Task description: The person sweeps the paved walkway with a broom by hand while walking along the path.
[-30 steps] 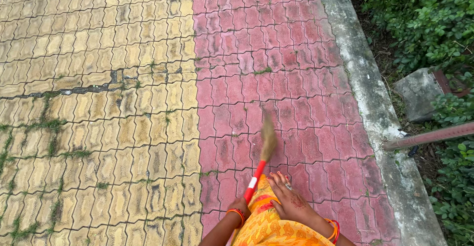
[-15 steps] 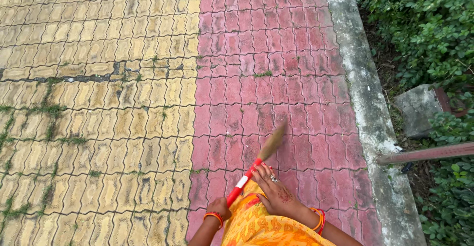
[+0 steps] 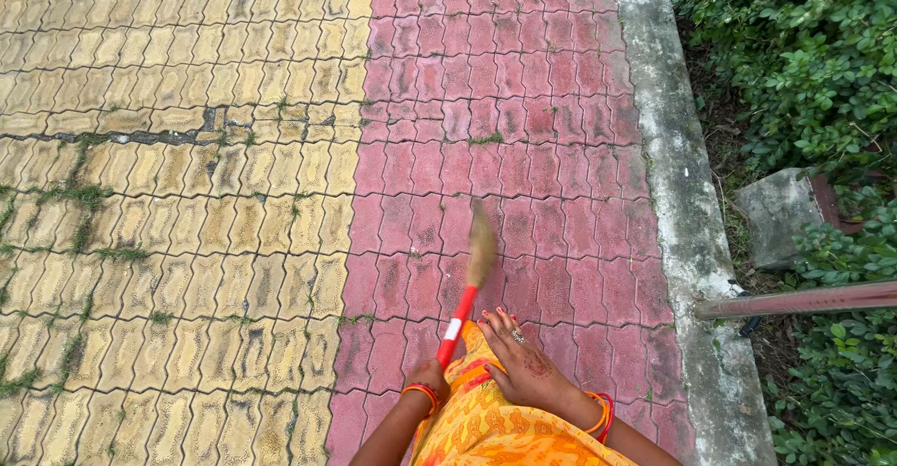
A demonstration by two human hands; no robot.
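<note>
Red plastic with a white band makes the handle of the broom [image 3: 464, 302] that my left hand [image 3: 428, 379] is closed around, low on the shaft, with an orange bangle at the wrist. The handle rises up and slightly right from that fist to a tan bristle head, which is blurred over the red paving [image 3: 523, 129], so I cannot tell whether the bristles touch the ground. My right hand [image 3: 525, 365] holds nothing: its fingers lie spread and flat against the orange patterned cloth [image 3: 491, 424] of my dress, just right of the handle, with a ring on one finger and bangles at the wrist. Whether a fingertip touches the shaft I cannot tell.

In this one view from my head, no package, label or sign shows. The red strip of interlocking blocks runs up the middle; to its left lies yellow paving [image 3: 168, 195] with grass in the joints. On the right a grey concrete kerb [image 3: 677, 195] borders the red strip, and beyond it are green bushes [image 3: 813, 45] and a grey stone slab [image 3: 780, 214] partly covered by leaves. A brownish pipe [image 3: 804, 300] juts in from the right edge, its far end cut off. Both my forearms are cut off by the bottom edge.
</note>
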